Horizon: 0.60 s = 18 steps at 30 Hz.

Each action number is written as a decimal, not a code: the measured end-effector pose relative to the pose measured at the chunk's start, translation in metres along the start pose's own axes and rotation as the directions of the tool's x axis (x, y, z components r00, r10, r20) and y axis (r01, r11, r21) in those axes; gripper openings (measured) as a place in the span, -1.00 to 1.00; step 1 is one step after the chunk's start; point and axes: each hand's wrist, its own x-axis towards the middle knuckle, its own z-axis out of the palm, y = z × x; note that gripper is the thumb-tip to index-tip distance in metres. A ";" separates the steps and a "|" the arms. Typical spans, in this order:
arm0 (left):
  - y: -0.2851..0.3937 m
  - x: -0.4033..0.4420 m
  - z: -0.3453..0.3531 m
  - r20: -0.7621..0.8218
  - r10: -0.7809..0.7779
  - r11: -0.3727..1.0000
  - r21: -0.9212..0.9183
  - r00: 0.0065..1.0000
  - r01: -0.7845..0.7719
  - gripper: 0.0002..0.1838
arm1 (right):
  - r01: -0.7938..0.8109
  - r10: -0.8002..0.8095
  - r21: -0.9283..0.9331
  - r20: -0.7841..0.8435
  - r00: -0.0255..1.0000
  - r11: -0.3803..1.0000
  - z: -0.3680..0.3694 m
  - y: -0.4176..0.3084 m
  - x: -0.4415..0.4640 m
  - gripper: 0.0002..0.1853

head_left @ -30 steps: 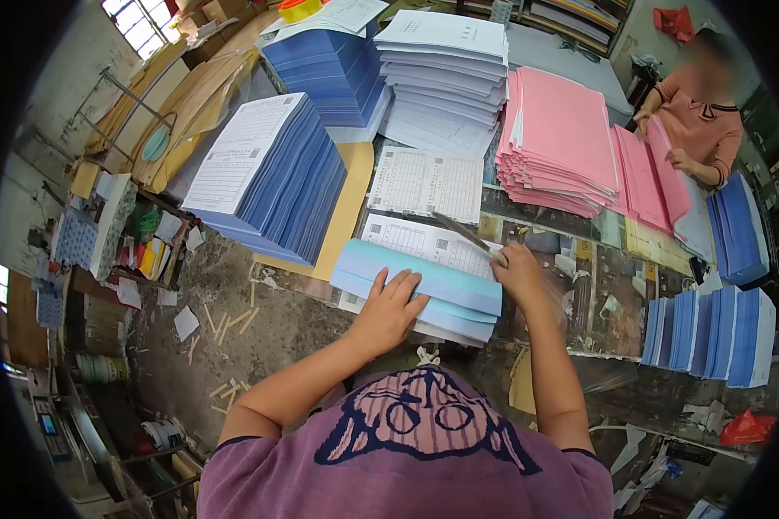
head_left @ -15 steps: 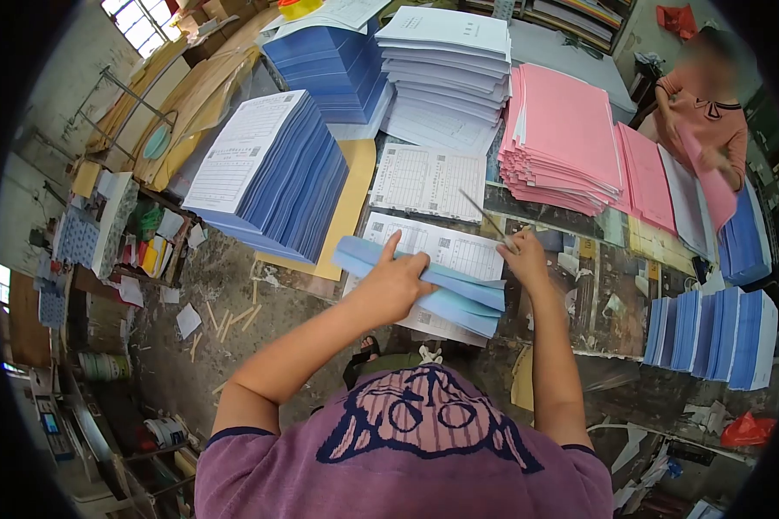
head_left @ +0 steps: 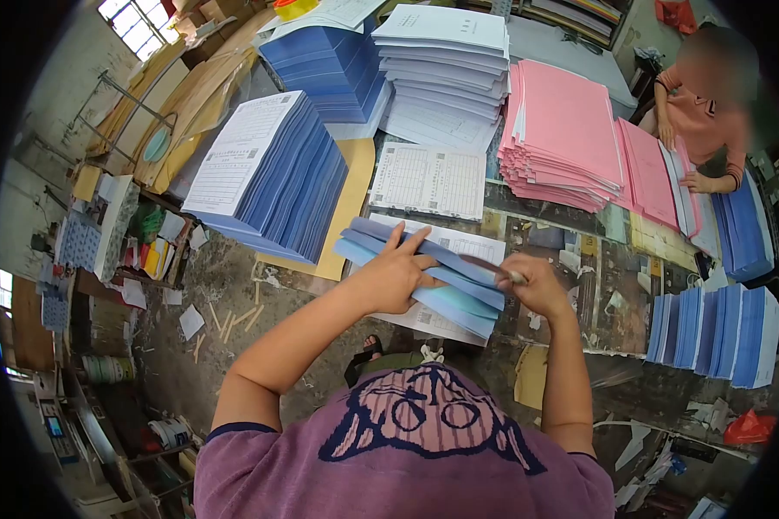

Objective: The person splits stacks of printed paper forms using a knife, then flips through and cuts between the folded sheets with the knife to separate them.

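Folded blue sheets (head_left: 446, 300) lie across a white printed form (head_left: 480, 246) at the table's near edge. My left hand (head_left: 395, 275) rests on the sheets with its fingers spread, pressing them down. My right hand (head_left: 537, 284) is closed around the handle of a thin long-bladed knife (head_left: 485, 266). Its narrow blade points left and lies along the upper blue sheet, slightly blurred. Whether the blade is inside the fold or on top of it, I cannot tell. Just beyond lies another printed form (head_left: 430, 180), flat on the table.
A tall stack of blue-edged forms (head_left: 290, 186) stands at left on yellow card (head_left: 355, 173). White booklets (head_left: 446, 60) and pink folders (head_left: 567, 130) are piled behind. Upright blue bundles (head_left: 714, 333) stand at right. A co-worker (head_left: 710, 121) handles pink covers at far right.
My right hand has moved the knife down onto the blue sheets; before, it was raised above the form. The upper sheet has lifted or turned over near my left fingers. The co-worker's pink cover has been lowered.
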 end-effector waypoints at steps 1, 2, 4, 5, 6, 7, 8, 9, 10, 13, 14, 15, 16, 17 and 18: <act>0.001 -0.002 0.001 0.001 0.001 1.000 0.001 1.000 -0.001 -0.61 | 0.000 0.000 0.001 -0.002 1.000 1.000 0.002 0.002 0.000 -0.82; 0.003 -0.006 0.006 -0.026 -0.006 1.000 0.000 1.000 0.006 -0.63 | -0.038 0.043 0.052 -0.108 0.993 0.998 0.005 0.007 0.001 -0.79; 0.012 -0.015 0.016 -0.079 -0.021 1.000 -0.003 0.997 0.021 -0.67 | -0.094 0.143 0.166 -0.308 0.941 0.982 0.014 0.020 0.005 -0.72; 0.017 -0.019 0.019 -0.105 -0.028 1.000 -0.005 0.994 0.028 -0.69 | -0.113 0.198 0.226 -0.398 0.896 0.968 0.018 0.026 0.007 -0.68; 0.021 -0.022 0.020 -0.106 -0.031 1.000 -0.004 0.994 0.031 -0.69 | -0.111 0.195 0.226 -0.397 0.897 0.968 0.021 0.031 0.008 -0.68; 0.026 -0.025 0.021 -0.117 -0.031 0.999 0.007 0.993 0.032 -0.71 | -0.202 0.205 0.051 -0.390 0.897 0.978 0.024 0.037 0.009 -0.66; 0.031 -0.028 0.020 -0.127 -0.032 0.999 0.017 0.991 0.034 -0.73 | -0.283 0.216 -0.126 -0.387 0.897 0.951 0.027 0.041 0.011 -0.64; 0.035 -0.031 0.020 -0.138 -0.032 0.999 0.028 0.990 0.036 -0.75 | -0.353 0.226 -0.299 -0.385 0.895 0.887 0.030 0.045 0.012 -0.62; 0.038 -0.034 0.019 -0.148 -0.032 0.999 0.038 0.988 0.038 -0.77 | -0.408 0.236 -0.460 -0.386 0.892 0.789 0.033 0.048 0.013 -0.60; 0.041 -0.039 0.019 -0.160 -0.011 0.999 0.033 0.987 0.017 -0.85 | -0.342 0.121 -0.505 -0.420 0.899 0.792 0.042 0.050 0.009 -0.58; 0.042 -0.041 0.020 -0.168 -0.010 0.999 0.031 0.986 0.016 -0.88 | -0.302 0.057 -0.530 -0.428 0.902 0.793 0.045 0.051 0.008 -0.57; 0.043 -0.043 0.020 -0.176 -0.009 0.999 0.029 0.984 0.015 -0.91 | -0.261 -0.006 -0.554 -0.434 0.901 0.791 0.048 0.050 0.008 -0.56; 0.044 -0.046 0.020 -0.180 -0.022 0.999 0.031 0.983 0.028 -0.91 | -0.248 -0.015 -0.556 -0.424 0.906 0.793 0.051 0.049 0.007 -0.56; 0.045 -0.048 0.021 -0.190 -0.022 0.999 0.024 0.982 0.027 -0.91 | -0.253 -0.004 -0.558 -0.418 0.908 0.790 0.053 0.049 0.006 -0.55; 0.045 -0.049 0.022 -0.200 -0.023 1.000 0.016 0.979 0.026 -0.92 | -0.259 0.007 -0.560 -0.412 0.911 0.787 0.055 0.048 0.006 -0.54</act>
